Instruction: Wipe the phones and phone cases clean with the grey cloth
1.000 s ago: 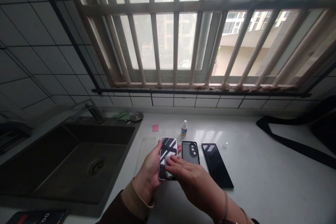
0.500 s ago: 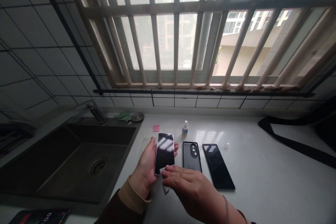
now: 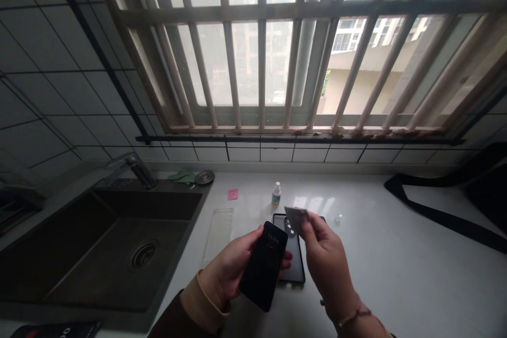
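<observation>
My left hand [image 3: 227, 269] is wrapped round a phone [image 3: 263, 272], its dark screen tilted up and showing a dim clock. Off to the right, above a black phone case [image 3: 295, 261], my right hand [image 3: 327, 251] pinches a folded grey cloth [image 3: 297, 217] between thumb and fingers, apart from the phone. The case lies on the counter, partly covered by the phone and my hands. Left of the held phone is a clear phone case [image 3: 219, 232]. A small white-capped bottle [image 3: 276, 196] stands upright behind the black case. My right hand hides most of another dark phone.
A dark sink [image 3: 119, 253] with a faucet [image 3: 140, 169] takes up the left side. A pink sticky note [image 3: 232, 194], a green cloth [image 3: 182, 177] and a metal drain strainer [image 3: 205, 177] lie farther back. A black strap [image 3: 412, 211] lies at right, below the barred window.
My right hand has lifted the cloth off the phone and moved it up and right. The phone in my left hand has shifted right and turned, and its screen now shows the time.
</observation>
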Demonstrator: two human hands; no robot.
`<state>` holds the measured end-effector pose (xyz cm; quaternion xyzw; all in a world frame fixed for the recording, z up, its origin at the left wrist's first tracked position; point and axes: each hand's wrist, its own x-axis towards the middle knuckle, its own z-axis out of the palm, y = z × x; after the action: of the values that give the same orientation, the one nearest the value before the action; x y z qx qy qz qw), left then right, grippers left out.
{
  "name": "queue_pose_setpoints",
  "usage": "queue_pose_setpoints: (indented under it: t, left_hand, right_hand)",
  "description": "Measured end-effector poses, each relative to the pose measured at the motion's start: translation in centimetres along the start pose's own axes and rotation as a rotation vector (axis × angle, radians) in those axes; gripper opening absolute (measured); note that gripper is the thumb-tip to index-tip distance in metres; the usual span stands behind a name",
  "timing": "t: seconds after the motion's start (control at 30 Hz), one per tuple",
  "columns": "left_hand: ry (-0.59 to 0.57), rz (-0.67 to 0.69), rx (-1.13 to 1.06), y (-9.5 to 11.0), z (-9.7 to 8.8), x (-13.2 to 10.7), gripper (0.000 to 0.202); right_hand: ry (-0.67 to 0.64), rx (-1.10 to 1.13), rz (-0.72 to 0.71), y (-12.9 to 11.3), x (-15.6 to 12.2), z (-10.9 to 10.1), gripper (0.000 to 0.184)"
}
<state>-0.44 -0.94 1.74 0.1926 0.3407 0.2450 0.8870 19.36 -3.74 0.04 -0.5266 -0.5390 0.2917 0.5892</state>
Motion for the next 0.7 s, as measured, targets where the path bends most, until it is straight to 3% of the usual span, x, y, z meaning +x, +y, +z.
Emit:
queue_pose_setpoints:
  t: [0.1,0.2,0.37,0.47,0.53,0.6,0.7]
  left_hand:
    - [-0.025,0.055,-0.086,-0.3,-0.1,0.5,0.055]
    - [-0.027,0.081,-0.203,0.1,-0.1,0.8,0.051]
    - [0.072,0.018,-0.212,1.1,-0.3,0.7,0.064]
    - [0.178,0.117,-0.171,1.4,-0.9,0.7,0.063]
    - [0.204,0.152,-0.154,1.6,-1.2,0.8,0.061]
    - [0.189,0.134,-0.122,1.7,-1.3,0.6,0.057]
    - [0.137,0.096,0.027,1.6,-0.8,-0.4,0.053]
  right_hand:
    - [-0.266,-0.261,-0.305,-0.3,-0.9,1.0,0.036]
    - [-0.43,-0.393,-0.579,-0.2,-1.7,2.2,0.044]
    - [-0.599,-0.335,-0.687,-1.5,-2.2,2.2,0.044]
    - [-0.744,-0.132,-0.596,-3.2,-2.5,1.6,0.038]
    - [-0.759,0.03,-0.44,-3.7,-2.6,1.2,0.035]
    - [-0.623,0.186,-0.231,-3.4,-2.3,0.8,0.029]
    - [-0.2,0.375,0.084,-1.8,-1.0,0.2,0.032]
